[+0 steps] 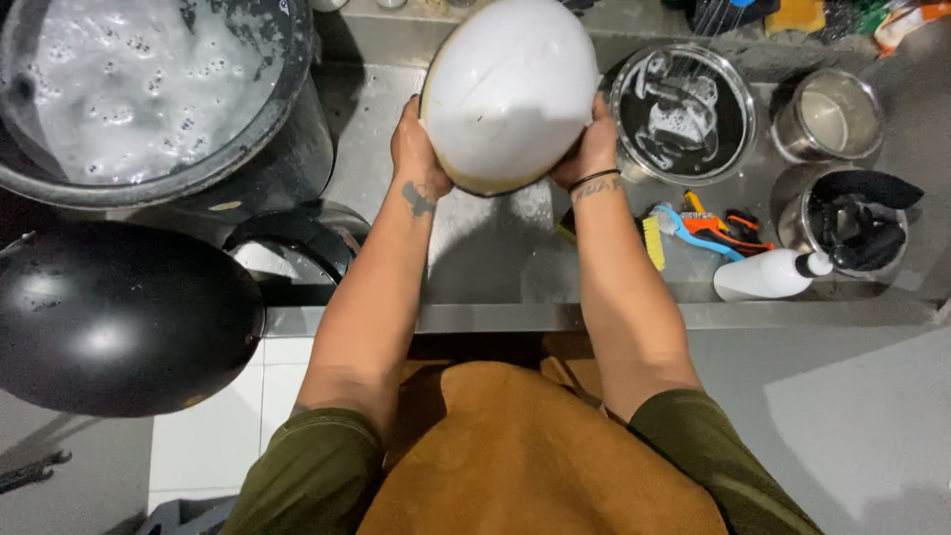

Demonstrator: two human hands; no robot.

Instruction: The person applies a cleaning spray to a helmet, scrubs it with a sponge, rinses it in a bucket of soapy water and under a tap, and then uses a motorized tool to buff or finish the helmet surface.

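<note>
Both hands clasp a large white rounded shell, the left hand closed on its left edge and the right hand closed on its right edge, holding it up over the wet steel sink counter. To the left stands a big dark tub of foamy water, with a glossy black rounded shell nearer the person. To the right sit a sudsy steel bowl, a steel cup, brushes and a white squeeze bottle.
</note>
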